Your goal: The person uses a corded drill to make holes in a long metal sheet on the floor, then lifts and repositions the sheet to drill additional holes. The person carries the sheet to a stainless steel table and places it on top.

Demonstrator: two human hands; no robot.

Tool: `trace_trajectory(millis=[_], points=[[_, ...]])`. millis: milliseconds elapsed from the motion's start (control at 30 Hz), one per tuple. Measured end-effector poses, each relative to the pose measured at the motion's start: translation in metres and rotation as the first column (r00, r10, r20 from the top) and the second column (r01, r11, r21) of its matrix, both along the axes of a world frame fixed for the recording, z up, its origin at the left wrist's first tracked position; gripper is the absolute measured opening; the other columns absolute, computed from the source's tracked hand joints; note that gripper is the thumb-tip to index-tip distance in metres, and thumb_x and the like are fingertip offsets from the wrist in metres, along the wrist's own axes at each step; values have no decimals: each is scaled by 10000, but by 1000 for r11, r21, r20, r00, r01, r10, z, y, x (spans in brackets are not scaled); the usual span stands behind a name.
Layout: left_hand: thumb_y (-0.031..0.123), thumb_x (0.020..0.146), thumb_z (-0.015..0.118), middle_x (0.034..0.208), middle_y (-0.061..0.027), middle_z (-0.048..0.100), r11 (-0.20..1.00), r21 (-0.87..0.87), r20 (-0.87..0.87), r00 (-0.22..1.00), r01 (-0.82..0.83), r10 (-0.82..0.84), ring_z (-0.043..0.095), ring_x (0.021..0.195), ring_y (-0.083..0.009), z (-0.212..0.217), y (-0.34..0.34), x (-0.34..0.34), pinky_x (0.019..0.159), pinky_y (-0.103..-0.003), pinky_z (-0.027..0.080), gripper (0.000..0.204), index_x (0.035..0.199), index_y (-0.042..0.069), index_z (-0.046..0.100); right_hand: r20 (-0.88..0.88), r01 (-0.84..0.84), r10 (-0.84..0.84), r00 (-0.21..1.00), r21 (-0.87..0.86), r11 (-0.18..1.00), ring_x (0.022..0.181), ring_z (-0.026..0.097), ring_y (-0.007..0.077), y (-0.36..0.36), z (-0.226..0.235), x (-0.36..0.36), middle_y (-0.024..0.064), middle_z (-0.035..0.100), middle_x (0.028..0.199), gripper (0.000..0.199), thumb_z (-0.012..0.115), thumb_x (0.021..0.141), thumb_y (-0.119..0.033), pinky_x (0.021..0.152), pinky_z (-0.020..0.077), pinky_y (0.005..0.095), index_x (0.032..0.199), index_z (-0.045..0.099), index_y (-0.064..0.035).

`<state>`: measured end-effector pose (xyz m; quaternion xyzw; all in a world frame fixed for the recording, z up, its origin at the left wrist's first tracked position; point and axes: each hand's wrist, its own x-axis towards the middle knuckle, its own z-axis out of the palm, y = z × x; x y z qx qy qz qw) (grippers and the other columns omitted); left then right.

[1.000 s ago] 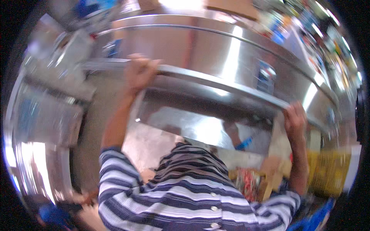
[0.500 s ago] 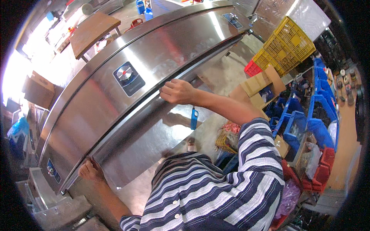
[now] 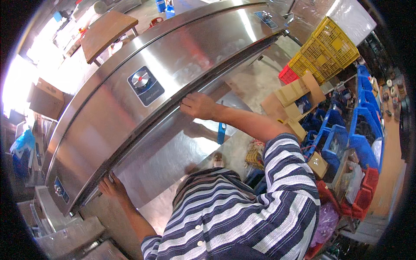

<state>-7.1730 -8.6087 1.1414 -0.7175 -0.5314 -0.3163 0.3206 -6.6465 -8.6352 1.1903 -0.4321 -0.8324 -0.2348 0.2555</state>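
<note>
A long stainless-steel appliance front [image 3: 182, 65] with a round control knob [image 3: 141, 79] runs diagonally across the view. Below its dark lower lip lies a shiny steel sheet [image 3: 169, 149]. My right hand [image 3: 197, 106] is closed at the lip near the middle, fingers curled over the edge of the sheet; the fingertips are partly hidden. Farther down to the left, my left hand [image 3: 113, 189] has its fingers apart and touches the same lip near its left end. A blue long-nosed lighter [image 3: 221, 133] shows against the sheet, just right of my right hand.
Right of me are blue parts bins [image 3: 364, 125], red bins [image 3: 366, 190] and an opened cardboard box [image 3: 292, 93]. Yellow crates [image 3: 327, 47] stand at the far right. A wooden table [image 3: 106, 34] and a carton [image 3: 45, 99] are beyond the appliance. Metal pieces [image 3: 71, 234] lie at lower left.
The bright strip under the lip has mostly gone from sight, and the sheet shows flatter below it. My left hand has loosened its fingers and shifted slightly right; my right hand stays at the lip.
</note>
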Motion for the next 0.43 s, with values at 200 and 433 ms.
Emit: trace_trajectory(millis=[200,433], points=[[116,794,754,1370,-142,586,921,-315,103,956,-231,275,482,1306,-360,-11,-42,-30,1137,-501,323,500,1276,84,626,-63,113,-165,984,-493,863,903,677,350,8,-5,-58,129,706,1004,219,687,798,-152,756,532,495,1010,664,-99],[331,874,716,1293,-177,599,864,-494,485,793,-101,370,553,1227,-365,-36,-131,30,1062,-516,419,427,1231,111,633,-477,-310,-4,879,-578,755,687,666,293,-65,-113,-114,166,658,775,247,659,956,-195,632,545,407,1004,690,45]])
